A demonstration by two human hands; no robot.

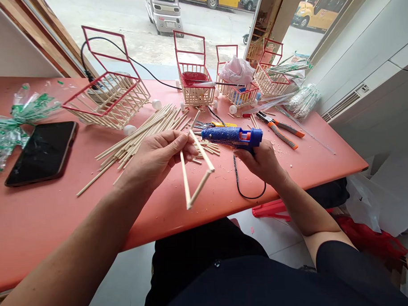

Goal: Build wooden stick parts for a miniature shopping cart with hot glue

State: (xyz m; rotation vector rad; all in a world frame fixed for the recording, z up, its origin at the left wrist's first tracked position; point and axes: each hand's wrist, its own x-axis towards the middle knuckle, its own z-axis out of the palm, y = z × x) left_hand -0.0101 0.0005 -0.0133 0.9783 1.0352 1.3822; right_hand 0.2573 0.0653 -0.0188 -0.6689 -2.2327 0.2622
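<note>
My left hand (pixel 162 155) is closed on a small frame of wooden sticks (pixel 195 175), three sticks joined into a triangle shape, held above the red table (pixel 45 212). My right hand (pixel 262 162) grips a blue hot glue gun (pixel 233 137) by its handle. The gun's nozzle points left and sits right at the top corner of the stick frame, near my left fingertips. The gun's black cord (pixel 245 189) loops down past the table's front edge.
A pile of loose wooden sticks (pixel 139 133) lies behind my left hand. Several stick-built miniature carts (pixel 108 96) stand along the back. A black phone (pixel 43 152) lies at the left, pliers (pixel 280 129) at the right, and wrapped stick bundles (pixel 301 100) at the far right.
</note>
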